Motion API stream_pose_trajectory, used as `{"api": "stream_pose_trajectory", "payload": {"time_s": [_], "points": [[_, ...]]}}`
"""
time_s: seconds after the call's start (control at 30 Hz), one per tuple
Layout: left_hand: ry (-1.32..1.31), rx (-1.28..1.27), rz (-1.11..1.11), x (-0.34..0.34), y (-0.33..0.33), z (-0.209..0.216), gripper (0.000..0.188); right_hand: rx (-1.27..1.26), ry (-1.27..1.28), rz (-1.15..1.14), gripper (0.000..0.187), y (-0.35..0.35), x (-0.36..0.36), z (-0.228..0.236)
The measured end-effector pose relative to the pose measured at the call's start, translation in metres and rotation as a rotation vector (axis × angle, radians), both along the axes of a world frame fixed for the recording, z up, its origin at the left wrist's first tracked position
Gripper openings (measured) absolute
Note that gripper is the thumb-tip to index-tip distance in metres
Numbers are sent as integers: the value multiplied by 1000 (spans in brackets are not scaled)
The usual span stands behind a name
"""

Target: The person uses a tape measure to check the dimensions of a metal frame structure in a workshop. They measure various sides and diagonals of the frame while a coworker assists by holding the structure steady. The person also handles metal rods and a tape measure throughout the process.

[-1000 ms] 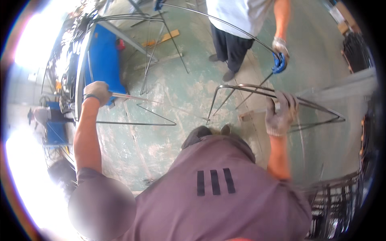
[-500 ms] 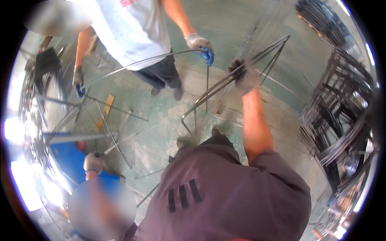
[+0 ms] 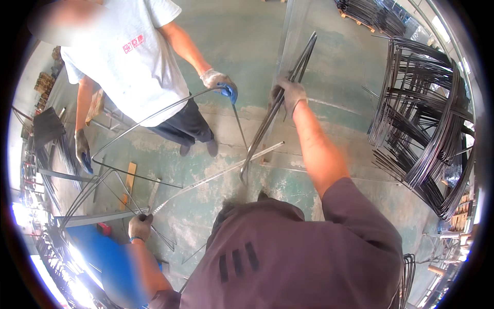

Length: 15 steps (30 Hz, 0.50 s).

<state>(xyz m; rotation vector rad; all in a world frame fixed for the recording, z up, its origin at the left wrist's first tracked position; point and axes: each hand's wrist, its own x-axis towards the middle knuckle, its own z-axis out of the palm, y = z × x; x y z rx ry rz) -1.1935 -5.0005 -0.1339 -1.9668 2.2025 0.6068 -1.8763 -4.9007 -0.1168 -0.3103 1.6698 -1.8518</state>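
Note:
My right hand [image 3: 289,95], in a pale glove with dark fingers, is closed around a bundle of bent dark metal rods [image 3: 261,130] held out in front of me. The rods run from the upper middle down to a hooked bend near my shoes. At lower left, my gloved left hand [image 3: 140,227] grips one end of a long pale measuring strip [image 3: 216,175]. This strip slants up to the right across the floor, its far end beside the rods. Thin crossed rods [image 3: 163,238] lie close to my left hand. Whether they touch it is unclear.
Across from me, a person in a light T-shirt [image 3: 154,77] holds a curved metal rod [image 3: 170,108] in gloved hands. Stacked bent black rods [image 3: 422,123] stand on the right. A blue surface [image 3: 110,257], a grey bar [image 3: 103,220] and a wooden strip [image 3: 128,183] lie left.
The rods in my right hand have swung steeper and shifted left. My left hand has moved right and down, with more of the strip now showing. The whole view has shifted.

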Motion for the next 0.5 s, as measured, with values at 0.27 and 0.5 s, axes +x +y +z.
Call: {"api": "stream_pose_trajectory", "payload": {"time_s": [0.27,0.5], "points": [[13,-57,-157,-36,-44,11,44,-173,-158,-97,44,-1,43,-26],[-50,99,-272,-34,-133,-2,47,-154,-103,-258,51,17,84,-42]]}}
